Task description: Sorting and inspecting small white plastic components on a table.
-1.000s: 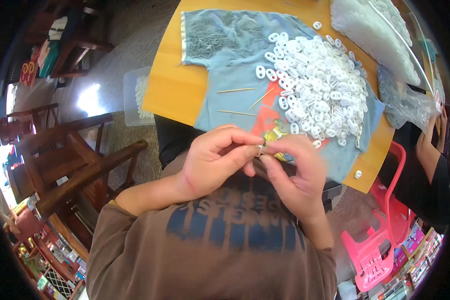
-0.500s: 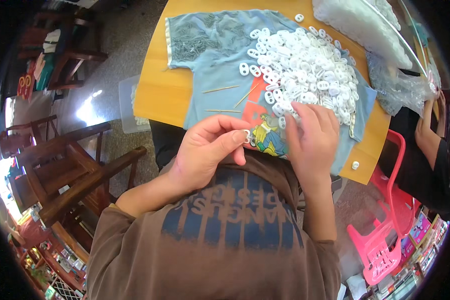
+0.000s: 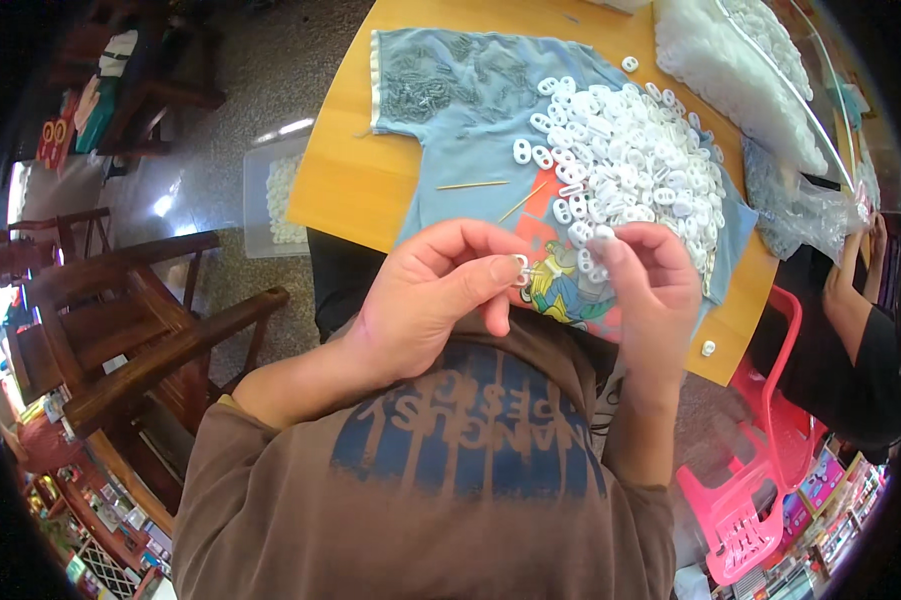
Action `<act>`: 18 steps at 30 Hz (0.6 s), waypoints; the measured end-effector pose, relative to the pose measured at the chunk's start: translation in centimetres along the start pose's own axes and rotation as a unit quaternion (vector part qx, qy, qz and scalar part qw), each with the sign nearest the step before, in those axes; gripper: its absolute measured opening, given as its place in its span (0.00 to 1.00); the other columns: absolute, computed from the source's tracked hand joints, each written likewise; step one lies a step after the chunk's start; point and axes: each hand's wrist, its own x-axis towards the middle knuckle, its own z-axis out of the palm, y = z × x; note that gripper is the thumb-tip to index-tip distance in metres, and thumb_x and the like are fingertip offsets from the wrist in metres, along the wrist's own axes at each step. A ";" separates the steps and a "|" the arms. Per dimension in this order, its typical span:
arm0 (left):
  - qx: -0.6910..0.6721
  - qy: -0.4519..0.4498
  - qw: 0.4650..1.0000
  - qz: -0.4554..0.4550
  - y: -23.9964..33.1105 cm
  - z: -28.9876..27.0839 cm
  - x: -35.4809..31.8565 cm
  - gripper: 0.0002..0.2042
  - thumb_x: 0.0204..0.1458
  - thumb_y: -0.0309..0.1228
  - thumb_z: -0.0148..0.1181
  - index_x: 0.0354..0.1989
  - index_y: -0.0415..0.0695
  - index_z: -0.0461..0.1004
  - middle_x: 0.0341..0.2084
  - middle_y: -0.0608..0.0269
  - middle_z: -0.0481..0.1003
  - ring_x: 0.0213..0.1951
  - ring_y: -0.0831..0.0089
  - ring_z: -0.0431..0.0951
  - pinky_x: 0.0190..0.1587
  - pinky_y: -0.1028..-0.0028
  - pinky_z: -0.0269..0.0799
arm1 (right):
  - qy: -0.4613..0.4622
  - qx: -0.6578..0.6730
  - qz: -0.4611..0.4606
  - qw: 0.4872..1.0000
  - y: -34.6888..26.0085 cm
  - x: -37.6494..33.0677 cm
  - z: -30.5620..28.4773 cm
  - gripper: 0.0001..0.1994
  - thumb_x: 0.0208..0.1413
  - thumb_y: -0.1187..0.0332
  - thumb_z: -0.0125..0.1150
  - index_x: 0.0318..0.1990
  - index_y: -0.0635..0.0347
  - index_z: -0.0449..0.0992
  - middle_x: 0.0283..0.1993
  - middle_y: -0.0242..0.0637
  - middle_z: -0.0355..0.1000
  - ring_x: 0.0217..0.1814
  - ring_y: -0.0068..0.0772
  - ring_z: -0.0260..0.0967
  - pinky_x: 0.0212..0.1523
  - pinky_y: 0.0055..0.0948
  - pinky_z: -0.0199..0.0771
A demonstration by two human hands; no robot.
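Near the table's front edge, my left hand (image 3: 420,300) pinches a small white two-hole plastic piece (image 3: 520,269) between thumb and forefinger; a thin metal bit seems to stick out of it. To its right, my right hand (image 3: 660,285) has thumb and forefinger pressed together over a white plastic piece (image 3: 604,233), partly hidden by the fingertips. Just beyond lies a heap of similar white pieces (image 3: 640,150), spread on a light blue T-shirt (image 3: 460,145) with a coloured print. Toothpick-like sticks (image 3: 472,185) rest on the cloth, and small grey metal parts (image 3: 420,85) cover its far-left sleeve.
Under the shirt is a yellow wooden table (image 3: 345,190). A large clear bag of white pieces (image 3: 740,80) stands at the far right, beside a crumpled plastic bag (image 3: 795,200). A pink plastic chair (image 3: 760,440), another person's arm (image 3: 850,290) and a wooden chair (image 3: 160,330) flank me.
My right hand has drawn back from the heap's near edge, its fingers now closed on a white piece. My left hand keeps its pinch. The whole view has shifted slightly.
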 end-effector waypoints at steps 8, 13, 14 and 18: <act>-0.015 -0.051 0.999 -0.005 0.4 1.7 0.0 0.06 0.53 0.25 0.53 0.38 0.38 0.69 0.26 0.66 0.71 0.24 0.82 0.70 0.28 0.84 0.68 | -0.068 0.325 0.080 0.940 -1.4 -1.7 0.3 0.07 0.55 0.75 0.50 0.39 0.66 0.71 0.36 0.35 0.70 0.35 0.21 0.68 0.38 0.21 0.69; -0.014 -0.048 0.999 -0.010 0.1 1.9 0.1 0.06 0.53 0.26 0.53 0.38 0.39 0.69 0.26 0.67 0.70 0.25 0.84 0.70 0.28 0.85 0.68 | -0.094 0.360 0.070 0.926 -1.1 -1.7 0.3 0.08 0.56 0.74 0.49 0.40 0.67 0.71 0.35 0.36 0.70 0.34 0.22 0.66 0.36 0.20 0.68; -0.010 -0.045 0.999 -0.011 0.1 1.9 0.1 0.06 0.53 0.26 0.53 0.38 0.39 0.69 0.26 0.67 0.70 0.25 0.84 0.69 0.28 0.85 0.67 | -0.098 0.358 0.078 0.925 -1.0 -1.8 0.2 0.09 0.56 0.74 0.49 0.41 0.67 0.71 0.35 0.36 0.71 0.34 0.22 0.66 0.36 0.20 0.68; -0.007 -0.028 1.000 0.001 -0.3 2.0 0.2 0.07 0.52 0.26 0.54 0.38 0.40 0.68 0.30 0.60 0.73 0.22 0.78 0.70 0.26 0.81 0.67 | -0.098 0.356 0.110 0.923 -1.4 -2.0 0.2 0.10 0.55 0.74 0.50 0.44 0.68 0.70 0.36 0.36 0.71 0.34 0.22 0.67 0.37 0.20 0.68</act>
